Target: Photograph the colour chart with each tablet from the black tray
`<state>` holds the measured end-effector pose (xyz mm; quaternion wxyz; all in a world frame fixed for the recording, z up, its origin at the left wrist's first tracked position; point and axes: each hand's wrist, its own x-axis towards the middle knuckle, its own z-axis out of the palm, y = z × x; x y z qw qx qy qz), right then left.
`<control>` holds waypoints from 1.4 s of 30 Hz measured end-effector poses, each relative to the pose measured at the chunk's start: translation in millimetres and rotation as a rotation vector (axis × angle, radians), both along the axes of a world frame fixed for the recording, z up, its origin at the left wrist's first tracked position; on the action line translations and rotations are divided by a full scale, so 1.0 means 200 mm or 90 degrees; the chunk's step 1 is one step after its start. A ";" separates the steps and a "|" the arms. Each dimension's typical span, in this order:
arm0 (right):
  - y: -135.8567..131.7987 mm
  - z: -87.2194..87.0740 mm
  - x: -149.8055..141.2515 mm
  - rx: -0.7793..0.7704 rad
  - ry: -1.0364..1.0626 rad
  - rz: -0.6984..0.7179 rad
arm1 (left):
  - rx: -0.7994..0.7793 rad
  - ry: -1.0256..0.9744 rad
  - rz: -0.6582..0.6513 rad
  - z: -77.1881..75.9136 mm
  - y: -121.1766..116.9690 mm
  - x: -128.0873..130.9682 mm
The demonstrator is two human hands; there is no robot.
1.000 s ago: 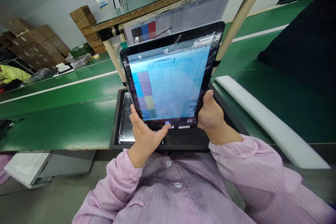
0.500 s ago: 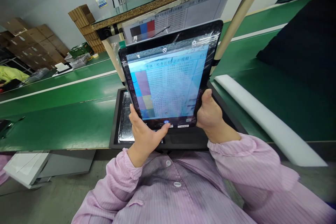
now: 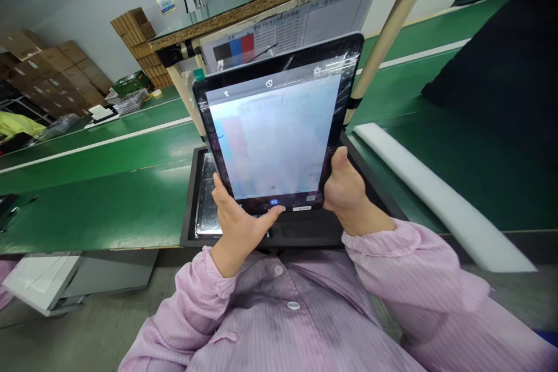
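Observation:
A black-framed tablet is held up, tilted, in both hands, its lit screen showing a pale, blurred camera picture. My left hand grips its lower left corner, the thumb lying on the bottom bezel near a blue on-screen button. Around the lower right edge my right hand is closed, thumb pointing up; its other fingers are hidden behind the tablet. A printed test chart with text and colour blocks hangs behind the tablet. Below is a black foam tray with another film-wrapped tablet in its left side.
A wooden shelf board on beige poles stands over the green bench. To the right lies a long white foam strip. Cardboard boxes are stacked at the far left, near a person's yellow-green sleeve.
The screen picture has gone from a readable bluish chart to a washed-out blur. My left thumb is slightly nearer the bottom edge's right part; both hands keep their hold.

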<state>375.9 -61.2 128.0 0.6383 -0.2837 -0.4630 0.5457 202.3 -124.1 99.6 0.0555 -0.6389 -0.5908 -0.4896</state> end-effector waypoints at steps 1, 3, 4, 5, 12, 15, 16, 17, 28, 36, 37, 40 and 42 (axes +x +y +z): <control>0.00 0.00 0.00 -0.001 -0.005 0.000 | 0.000 -0.001 0.000 0.00 0.00 0.00; 0.01 0.00 0.00 -0.003 -0.017 -0.003 | 0.000 -0.008 -0.001 0.00 0.00 0.00; 0.01 -0.01 0.01 -0.004 -0.021 -0.007 | -0.004 -0.016 0.000 0.00 0.00 0.00; 0.01 -0.01 0.01 -0.005 -0.022 -0.011 | -0.010 -0.025 0.002 0.00 0.00 0.01; -0.02 -0.05 0.02 0.029 -0.002 -0.028 | -0.036 -0.269 -0.169 0.02 0.01 -0.05; -0.09 -0.01 0.02 0.076 -0.013 -0.038 | -0.111 -0.568 -0.339 0.04 0.01 -0.12; -0.12 0.02 0.03 0.105 -0.023 -0.050 | -0.142 -0.652 -0.363 0.06 0.00 -0.14; -0.14 0.05 0.04 0.136 -0.038 -0.062 | -0.164 -0.718 -0.368 0.07 0.00 -0.15; -0.12 0.32 0.28 0.228 -0.213 -0.162 | -0.235 -0.900 -0.398 0.08 -0.04 -0.05; -0.04 0.17 0.40 0.030 -0.040 -0.041 | -0.354 -0.881 -0.351 0.12 -0.06 0.12; 0.00 0.15 0.43 -0.019 -0.010 -0.034 | -0.368 -0.856 -0.356 0.13 -0.04 0.15; 0.11 0.06 0.49 -0.149 -0.003 -0.079 | -0.416 -0.712 -0.370 0.10 0.01 0.19; 0.17 -0.02 0.52 -0.194 -0.036 -0.102 | -0.456 -0.602 -0.359 0.07 0.03 0.20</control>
